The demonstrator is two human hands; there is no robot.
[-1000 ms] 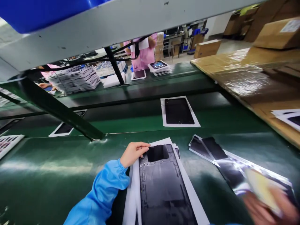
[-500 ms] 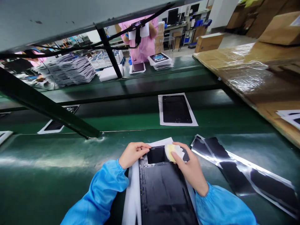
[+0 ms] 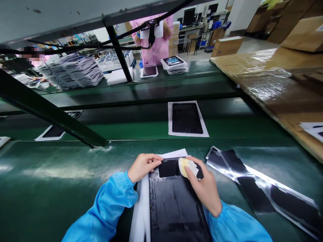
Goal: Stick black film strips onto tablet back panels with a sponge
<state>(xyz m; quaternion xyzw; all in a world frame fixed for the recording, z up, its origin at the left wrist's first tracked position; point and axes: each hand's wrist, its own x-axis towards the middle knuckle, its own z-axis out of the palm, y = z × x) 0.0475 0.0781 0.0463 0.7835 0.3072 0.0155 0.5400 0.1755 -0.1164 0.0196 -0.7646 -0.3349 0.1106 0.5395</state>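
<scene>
An opened tablet (image 3: 176, 205), dark and with its inner parts showing, lies on white sheets (image 3: 140, 208) in front of me. At its top left corner my left hand (image 3: 143, 166) is closed, thumb and fingertips pinched together beside a black rectangular sheet (image 3: 168, 168); what they grip, if anything, is hidden. My right hand (image 3: 205, 186) is closed around a pale yellow and white pad (image 3: 185, 167), held against the tablet's top right part. Both arms wear blue sleeves.
Black film strips with silvery edges (image 3: 254, 190) lie on the right. Beyond, a tablet on white paper (image 3: 187, 117) rests on the green belt. A slanted green post (image 3: 63, 119) crosses the left. Wrapped cardboard (image 3: 264, 84) stands right. A person in pink (image 3: 155, 50) stands opposite.
The tablets on the belt have shifted slightly left. The pad in my right hand has moved only a little, rightward and down. My left hand stays at the tablet's corner.
</scene>
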